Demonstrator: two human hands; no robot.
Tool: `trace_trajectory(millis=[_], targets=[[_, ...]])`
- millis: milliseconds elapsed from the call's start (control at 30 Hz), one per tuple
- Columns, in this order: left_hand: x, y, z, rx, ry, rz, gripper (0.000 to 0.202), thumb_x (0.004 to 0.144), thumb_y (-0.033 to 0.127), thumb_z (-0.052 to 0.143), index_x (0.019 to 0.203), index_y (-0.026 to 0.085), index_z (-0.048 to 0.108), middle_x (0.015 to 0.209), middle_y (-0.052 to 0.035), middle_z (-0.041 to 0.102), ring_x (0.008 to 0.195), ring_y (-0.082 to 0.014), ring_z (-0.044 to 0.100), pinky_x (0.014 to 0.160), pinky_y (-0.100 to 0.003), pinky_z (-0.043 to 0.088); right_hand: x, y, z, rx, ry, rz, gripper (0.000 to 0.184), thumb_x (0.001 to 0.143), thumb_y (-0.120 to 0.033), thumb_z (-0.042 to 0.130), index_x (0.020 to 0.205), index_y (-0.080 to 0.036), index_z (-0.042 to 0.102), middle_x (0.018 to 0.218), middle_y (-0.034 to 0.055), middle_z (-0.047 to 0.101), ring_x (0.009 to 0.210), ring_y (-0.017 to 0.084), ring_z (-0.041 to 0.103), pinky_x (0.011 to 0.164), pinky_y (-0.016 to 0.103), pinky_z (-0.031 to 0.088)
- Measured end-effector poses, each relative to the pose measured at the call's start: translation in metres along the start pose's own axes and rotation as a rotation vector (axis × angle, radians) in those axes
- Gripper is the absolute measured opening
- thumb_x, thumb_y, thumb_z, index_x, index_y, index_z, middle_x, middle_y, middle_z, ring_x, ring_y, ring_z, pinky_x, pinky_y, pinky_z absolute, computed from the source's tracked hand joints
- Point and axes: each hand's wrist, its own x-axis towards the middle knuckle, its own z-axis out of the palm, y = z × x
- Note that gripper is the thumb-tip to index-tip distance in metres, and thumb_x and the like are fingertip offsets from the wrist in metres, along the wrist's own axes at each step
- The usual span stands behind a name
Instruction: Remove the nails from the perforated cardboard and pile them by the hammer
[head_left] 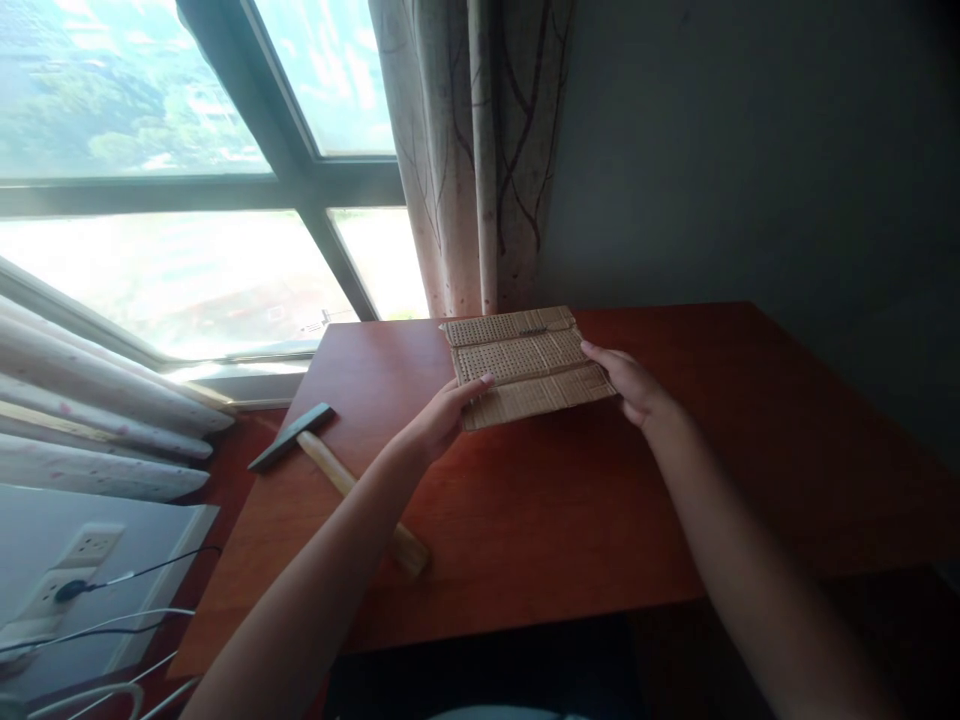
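Note:
A flat piece of brown cardboard (525, 365) is held slightly tilted over the table, with rows of small holes across its upper part. A small dark mark or thin object, too small to name, shows near its far edge. My left hand (446, 412) grips its near left corner, thumb on top. On the right edge, my right hand (630, 382) is closed with its thumb over the side. The fingers underneath are hidden. Left of my left arm lies a hammer (326, 460) with a long dark head and a pale wooden handle, partly covered by the forearm.
The reddish-brown wooden table (525, 530) spans the middle and right. Beyond it are a window (202, 280) and a patterned curtain (450, 150). At lower left, a wall socket (79, 560) has a plug and several cables beside the table.

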Motion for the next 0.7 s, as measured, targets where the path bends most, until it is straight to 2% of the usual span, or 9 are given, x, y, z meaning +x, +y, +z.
trace_trajectory(millis=[200, 367, 467, 633, 700], targets=[[-0.013, 0.013, -0.029, -0.006, 0.111, 0.022, 0.032, 0.082, 0.023, 0.072, 0.111, 0.011, 0.07, 0.11, -0.0121, 0.075, 0.096, -0.0225, 0.072, 0.082, -0.028, 0.061, 0.02, 0.008, 0.037, 0.089, -0.109, 0.018, 0.025, 0.092, -0.041, 0.06, 0.091, -0.019, 0.072, 0.093, 0.0088, 0.079, 0.094, 0.024, 0.074, 0.086, 0.038, 0.058], [-0.017, 0.019, -0.042, -0.021, 0.185, 0.004, 0.024, 0.082, 0.018, 0.068, 0.105, 0.011, 0.07, 0.094, -0.0102, 0.076, 0.082, -0.0204, 0.073, 0.069, -0.025, 0.061, 0.031, 0.013, 0.055, 0.091, -0.131, 0.014, 0.026, 0.093, -0.041, 0.058, 0.088, -0.018, 0.07, 0.089, 0.0089, 0.078, 0.096, 0.024, 0.073, 0.087, 0.038, 0.058], [-0.018, 0.021, -0.044, -0.024, 0.213, -0.006, 0.021, 0.083, 0.017, 0.066, 0.103, 0.011, 0.069, 0.088, -0.0093, 0.075, 0.078, -0.0199, 0.073, 0.062, -0.023, 0.059, 0.035, 0.015, 0.06, 0.075, -0.136, 0.014, 0.026, 0.094, -0.039, 0.056, 0.088, -0.018, 0.07, 0.088, 0.0091, 0.078, 0.093, 0.023, 0.073, 0.086, 0.037, 0.058], [-0.018, 0.021, -0.047, -0.014, 0.214, -0.002, 0.03, 0.08, 0.017, 0.069, 0.109, 0.012, 0.067, 0.092, -0.0083, 0.074, 0.076, -0.0191, 0.072, 0.063, -0.024, 0.059, 0.037, 0.014, 0.056, 0.05, -0.15, 0.024, 0.028, 0.093, -0.041, 0.057, 0.088, -0.017, 0.07, 0.089, 0.01, 0.078, 0.091, 0.023, 0.073, 0.083, 0.037, 0.058], [-0.017, 0.021, -0.051, -0.001, 0.187, 0.027, 0.032, 0.08, 0.021, 0.07, 0.111, 0.013, 0.067, 0.093, -0.0081, 0.074, 0.077, -0.0193, 0.071, 0.064, -0.025, 0.058, 0.039, 0.01, 0.052, -0.055, -0.096, -0.054, 0.033, 0.092, -0.046, 0.057, 0.09, -0.017, 0.071, 0.092, 0.0105, 0.078, 0.093, 0.024, 0.072, 0.083, 0.038, 0.057]])
